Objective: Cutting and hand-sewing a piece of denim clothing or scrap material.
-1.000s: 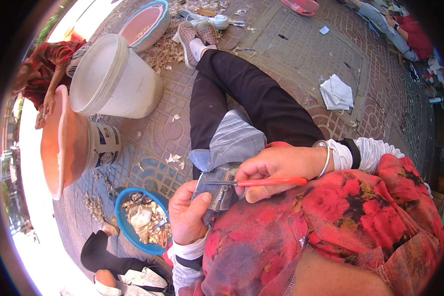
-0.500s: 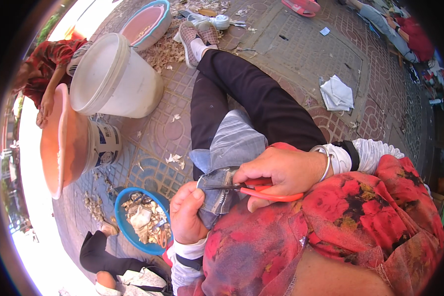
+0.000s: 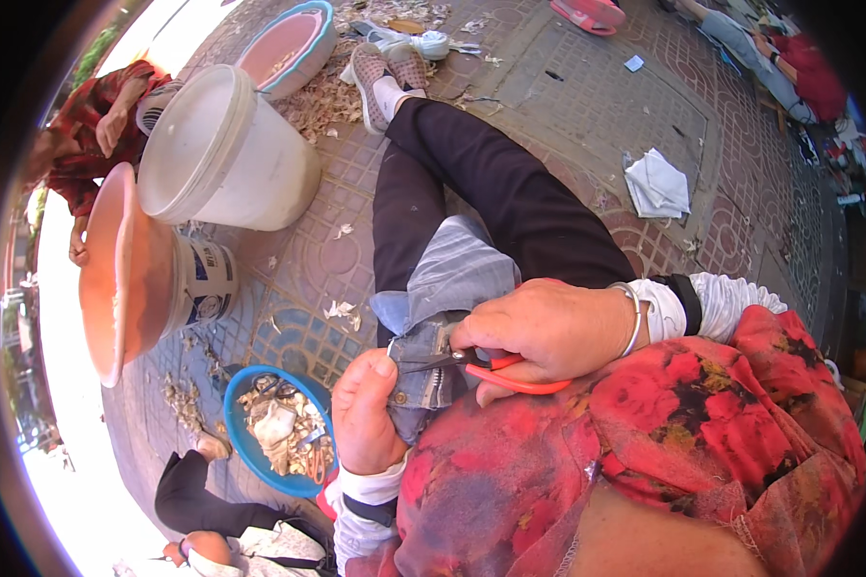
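Step in hand: judged from the tool position, cutting or trimming the denim piece [image 3: 416, 387] with the scissors [image 3: 520, 385]. The denim piece lies at the near edge of the lap, close against the floral shirt [image 3: 510, 462], between the two hands and above the black trousers [image 3: 510, 192]. Its metal zipper [image 3: 437, 385] and a round button [image 3: 400, 397] face up.

Left hand [image 3: 368, 409]: grip narrow, thumb and fingers pinching the left edge of the denim piece. Right hand [image 3: 553, 327]: grip closed around the red handles, which stand spread; the dark blades point left across the denim piece, toward the left thumb. Whether fabric lies between the blades cannot be told.

Next move, as a judgement: hold the left edge taut, set the blades along the intended line, and squeeze the handles with the left thumb clear of the tips.

Differences from the first frame, one second earlier: the handles, then nearly in one line, are now visibly apart, and their ends sit farther left, nearer the right palm. The button, not distinguishable then, now shows. Beyond the white bucket [image 3: 236, 159], the co-worker's hand [image 3: 113, 127] is now raised away from the orange basin [image 3: 106, 288].
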Motion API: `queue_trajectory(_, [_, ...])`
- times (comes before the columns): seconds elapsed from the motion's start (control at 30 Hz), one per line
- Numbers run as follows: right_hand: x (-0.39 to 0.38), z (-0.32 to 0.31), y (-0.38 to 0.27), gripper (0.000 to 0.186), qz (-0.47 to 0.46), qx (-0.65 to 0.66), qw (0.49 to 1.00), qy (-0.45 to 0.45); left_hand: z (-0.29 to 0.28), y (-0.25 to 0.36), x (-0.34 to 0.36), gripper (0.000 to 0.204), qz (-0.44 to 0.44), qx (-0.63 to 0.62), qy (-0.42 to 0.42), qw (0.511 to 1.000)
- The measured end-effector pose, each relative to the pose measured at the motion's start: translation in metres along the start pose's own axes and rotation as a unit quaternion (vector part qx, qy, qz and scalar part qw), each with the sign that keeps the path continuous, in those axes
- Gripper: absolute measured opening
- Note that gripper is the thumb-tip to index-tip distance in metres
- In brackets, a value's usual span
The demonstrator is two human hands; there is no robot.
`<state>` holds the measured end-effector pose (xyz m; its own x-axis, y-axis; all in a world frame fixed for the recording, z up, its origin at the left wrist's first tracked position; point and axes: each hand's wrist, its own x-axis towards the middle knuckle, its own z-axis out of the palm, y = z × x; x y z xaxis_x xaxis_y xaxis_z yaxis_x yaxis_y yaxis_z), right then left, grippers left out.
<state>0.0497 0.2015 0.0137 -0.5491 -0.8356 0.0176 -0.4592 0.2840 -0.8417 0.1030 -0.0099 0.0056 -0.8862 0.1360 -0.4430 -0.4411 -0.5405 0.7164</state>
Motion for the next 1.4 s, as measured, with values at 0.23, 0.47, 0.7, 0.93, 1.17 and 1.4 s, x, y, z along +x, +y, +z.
queue_trajectory(0.23, [0.001, -0.001, -0.004, 0.039, -0.018, -0.066, 0.997, 0.018, 0.002, 0.001, 0.000, 0.016, 0.000, -0.006, 0.008, 1.000])
queue_trajectory(0.47, [0.005, 0.003, 0.002, 0.038, -0.080, -0.234, 0.961, 0.126, 0.003, 0.001, 0.001, 0.015, 0.005, -0.017, 0.012, 1.000])
queue_trajectory(0.7, [0.002, 0.007, 0.004, 0.040, 0.024, 0.232, 0.972, -0.013, 0.000, 0.000, 0.001, 0.019, 0.015, 0.019, -0.004, 1.000])
queue_trajectory(0.93, [-0.002, 0.010, -0.004, 0.038, 0.098, 0.566, 0.818, 0.013, 0.010, 0.003, -0.002, 0.019, 0.091, 0.023, -0.041, 0.995])
queue_trajectory(1.17, [-0.004, -0.014, -0.006, 0.035, 0.085, 0.546, 0.832, -0.046, 0.009, 0.002, -0.001, 0.026, 0.121, -0.013, -0.051, 0.991])
queue_trajectory(1.4, [-0.002, -0.020, -0.011, 0.031, 0.196, 0.464, 0.848, -0.163, 0.003, 0.003, -0.002, 0.025, 0.078, 0.020, -0.057, 0.995])
